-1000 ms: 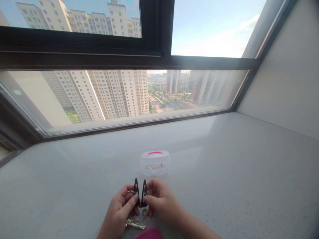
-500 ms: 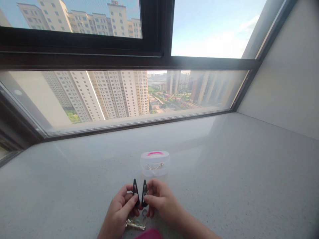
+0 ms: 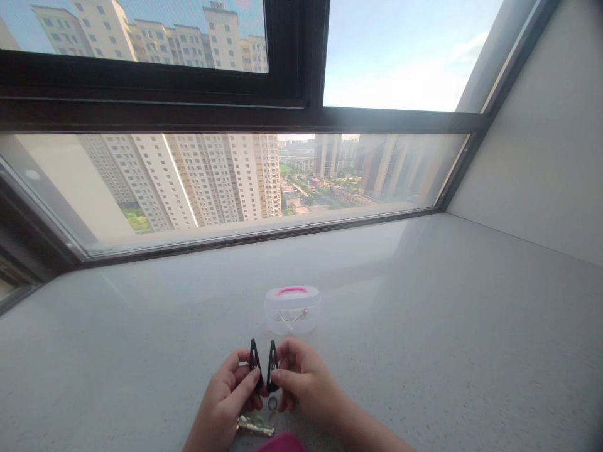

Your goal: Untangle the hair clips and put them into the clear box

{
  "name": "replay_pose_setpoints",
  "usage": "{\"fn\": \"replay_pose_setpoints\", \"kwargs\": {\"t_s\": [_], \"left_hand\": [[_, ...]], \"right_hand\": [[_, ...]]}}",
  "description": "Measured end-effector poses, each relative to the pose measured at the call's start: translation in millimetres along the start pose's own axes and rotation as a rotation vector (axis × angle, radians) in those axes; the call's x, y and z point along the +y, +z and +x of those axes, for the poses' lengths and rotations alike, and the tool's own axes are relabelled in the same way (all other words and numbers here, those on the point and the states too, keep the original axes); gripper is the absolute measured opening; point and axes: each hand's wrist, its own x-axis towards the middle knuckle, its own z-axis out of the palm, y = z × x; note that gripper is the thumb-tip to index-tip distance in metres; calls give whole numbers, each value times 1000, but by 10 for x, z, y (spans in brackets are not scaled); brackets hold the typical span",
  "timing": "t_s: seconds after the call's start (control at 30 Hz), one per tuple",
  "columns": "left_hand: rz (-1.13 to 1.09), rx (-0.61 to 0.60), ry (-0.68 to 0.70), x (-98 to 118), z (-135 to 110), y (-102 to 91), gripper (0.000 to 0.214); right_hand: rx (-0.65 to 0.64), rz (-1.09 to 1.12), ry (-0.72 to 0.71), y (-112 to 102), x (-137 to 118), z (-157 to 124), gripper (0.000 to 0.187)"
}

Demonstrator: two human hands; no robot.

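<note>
My left hand pinches a black snap hair clip by its lower end, tip pointing up. My right hand pinches a second black hair clip the same way, right beside the first. Both clips stand upright a little above the pale stone sill. Just beyond them sits a small clear plastic box with a pink handle on its lid and a thin metal clip inside.
Under my hands lie a gold-coloured metal clip and some small round clear pieces. A pink object shows at the bottom edge. A wide window runs along the far edge of the sill; a wall rises on the right.
</note>
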Motion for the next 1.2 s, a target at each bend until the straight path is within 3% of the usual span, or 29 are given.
{"fn": "replay_pose_setpoints", "kwargs": {"t_s": [0.17, 0.67, 1.2], "left_hand": [[13, -27, -9, -1, -8, -7, 30], [-26, 39, 18, -3, -16, 43, 26], [-64, -35, -21, -19, -3, -9, 26]], "right_hand": [[9, -11, -15, 0, 20, 0, 28], [5, -23, -14, -2, 1, -6, 33], [-28, -52, -32, -16, 5, -14, 34]]}}
